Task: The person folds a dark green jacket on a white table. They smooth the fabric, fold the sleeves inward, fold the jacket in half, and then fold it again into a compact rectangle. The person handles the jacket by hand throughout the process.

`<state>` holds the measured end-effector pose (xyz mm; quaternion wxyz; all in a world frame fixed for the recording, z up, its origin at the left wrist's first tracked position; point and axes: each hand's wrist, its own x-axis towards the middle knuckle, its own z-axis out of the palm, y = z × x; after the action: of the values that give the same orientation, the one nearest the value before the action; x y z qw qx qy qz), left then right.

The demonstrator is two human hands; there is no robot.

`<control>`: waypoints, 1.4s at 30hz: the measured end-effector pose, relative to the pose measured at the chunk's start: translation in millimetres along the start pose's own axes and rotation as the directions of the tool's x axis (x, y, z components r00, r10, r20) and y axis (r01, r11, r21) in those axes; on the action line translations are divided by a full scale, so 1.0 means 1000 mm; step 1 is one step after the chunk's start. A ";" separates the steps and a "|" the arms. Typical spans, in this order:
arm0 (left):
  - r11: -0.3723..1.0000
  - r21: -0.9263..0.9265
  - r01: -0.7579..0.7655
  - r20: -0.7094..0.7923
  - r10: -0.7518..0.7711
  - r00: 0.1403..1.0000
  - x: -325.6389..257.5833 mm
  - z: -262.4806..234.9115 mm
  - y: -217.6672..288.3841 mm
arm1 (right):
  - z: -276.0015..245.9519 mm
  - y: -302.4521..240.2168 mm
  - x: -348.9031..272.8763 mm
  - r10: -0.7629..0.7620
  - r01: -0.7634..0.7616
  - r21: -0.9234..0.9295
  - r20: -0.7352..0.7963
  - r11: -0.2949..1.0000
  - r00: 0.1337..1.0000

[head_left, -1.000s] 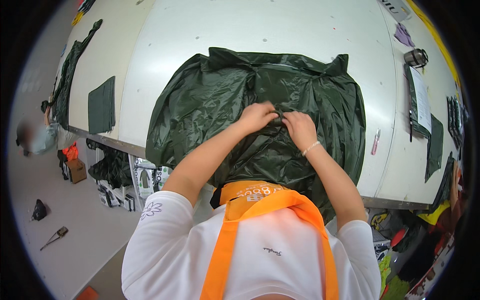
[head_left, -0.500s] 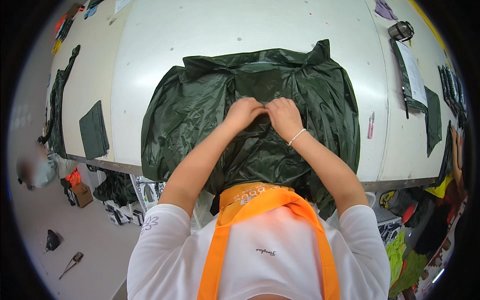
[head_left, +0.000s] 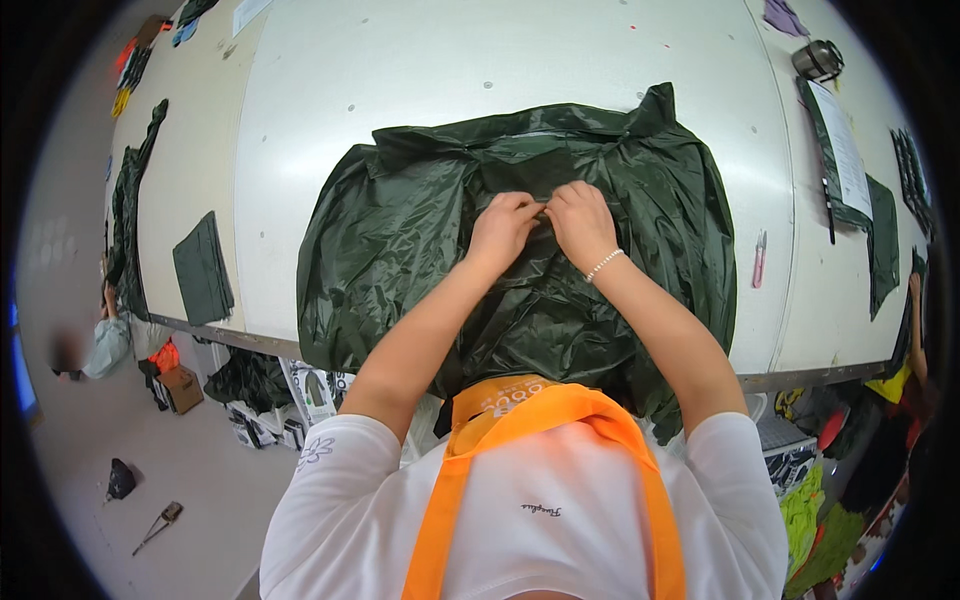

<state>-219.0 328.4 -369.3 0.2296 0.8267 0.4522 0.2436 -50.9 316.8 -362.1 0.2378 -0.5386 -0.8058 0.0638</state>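
Note:
A shiny dark green rain jacket [head_left: 390,260] lies spread and wrinkled across the table, its near edge hanging over toward my orange apron. Both hands meet over its middle, a little below the raised upper edge. My left hand [head_left: 505,232] has thumb and fingers pinched together on the jacket's fabric. Right beside it, my right hand [head_left: 580,225], with a beaded bracelet at the wrist, is closed in the same way, fingertips nearly touching the left ones. What exactly lies between the fingertips is too small to make out beyond the dark fabric.
Pink-handled snips [head_left: 759,260] lie right of the jacket on the white table [head_left: 420,60]. Further right are a paper sheet [head_left: 840,150] on dark fabric and a metal flask [head_left: 818,61]. A folded green piece [head_left: 203,270] lies left. Another person [head_left: 105,340] is at the far left.
My hands stay pinched at the jacket's middle, their fingers shifting slightly. The whole view has slid a little, so the table and jacket appear further right and lower.

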 end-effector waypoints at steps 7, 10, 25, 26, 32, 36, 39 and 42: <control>0.991 0.054 0.120 0.023 -0.122 0.992 0.049 -0.017 -0.009 | 0.011 0.032 0.037 0.300 -0.372 0.217 0.305 0.903 0.904; 0.970 0.240 -0.041 -0.024 0.048 0.999 0.036 -0.004 -0.007 | 0.010 0.026 0.048 0.358 -0.420 0.181 0.296 0.889 0.885; 0.896 0.376 0.236 0.137 -0.306 0.942 0.124 -0.044 -0.064 | 0.014 0.052 0.081 0.226 -0.261 0.051 0.362 0.964 0.904; 0.880 0.401 0.253 0.213 -0.358 0.909 0.129 -0.046 -0.072 | 0.011 0.052 0.088 0.282 -0.329 0.061 0.385 0.942 0.879; 0.892 0.420 -0.166 0.444 -0.043 0.895 0.142 -0.054 -0.091 | 0.014 0.059 0.105 0.337 -0.379 0.023 0.409 0.925 0.848; 0.799 0.532 -0.282 0.480 -0.010 0.877 0.150 -0.064 -0.083 | 0.002 0.050 0.097 0.251 -0.251 -0.058 0.433 0.966 0.866; 0.796 0.519 -0.312 0.409 0.089 0.908 0.148 -0.077 -0.093 | -0.005 0.047 0.084 0.163 -0.150 -0.064 0.377 0.987 0.912; 0.771 0.555 -0.312 0.421 0.064 0.905 0.146 -0.090 -0.098 | 0.010 0.054 0.079 0.088 -0.052 -0.128 0.301 0.990 0.949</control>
<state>-267.0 515.2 -330.0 0.0071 0.9286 0.3665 -0.0572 -35.0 411.9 -365.5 0.0753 -0.5636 -0.8156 0.1072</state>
